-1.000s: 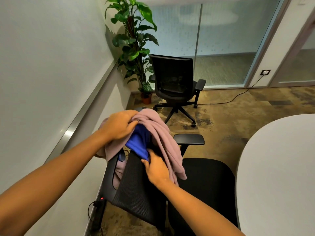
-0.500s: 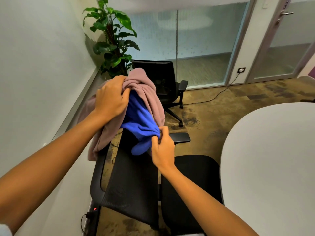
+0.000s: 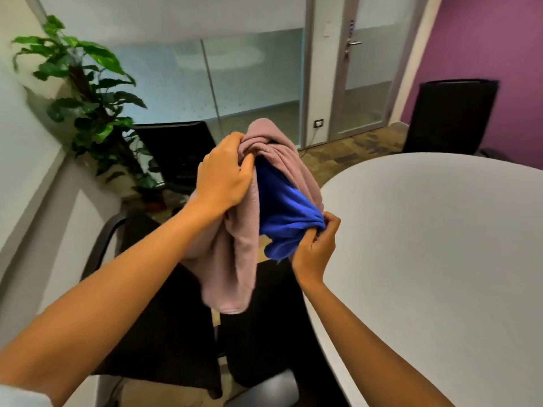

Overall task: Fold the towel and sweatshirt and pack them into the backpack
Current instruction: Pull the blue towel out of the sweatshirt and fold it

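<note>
The left hand (image 3: pixel 224 179) has a full grip on the bunched top of the pink sweatshirt (image 3: pixel 235 254), fingers curled tight round the gathered cloth and holding it up in the air above the black chair (image 3: pixel 164 327). The sweatshirt hangs down in long folds, its lower end dangling in front of the chair back. Tucked inside those folds is the blue towel (image 3: pixel 282 207), bright against the pink, spilling out to the right. The right hand (image 3: pixel 318 245) pinches the towel's bunched corner between thumb and fingertips, a narrow grip, right at the near edge of the white table (image 3: pixel 426 245). Both cloths are in the air, touching each other, neither resting on the table. Behind them stands a leafy plant (image 3: pixel 88 104) in the left corner beside a second dark chair (image 3: pixel 176 151), with a glass wall and a door (image 3: pixel 364 83) beyond. Another black chair back (image 3: pixel 452 116) stands against the purple wall on the right.
</note>
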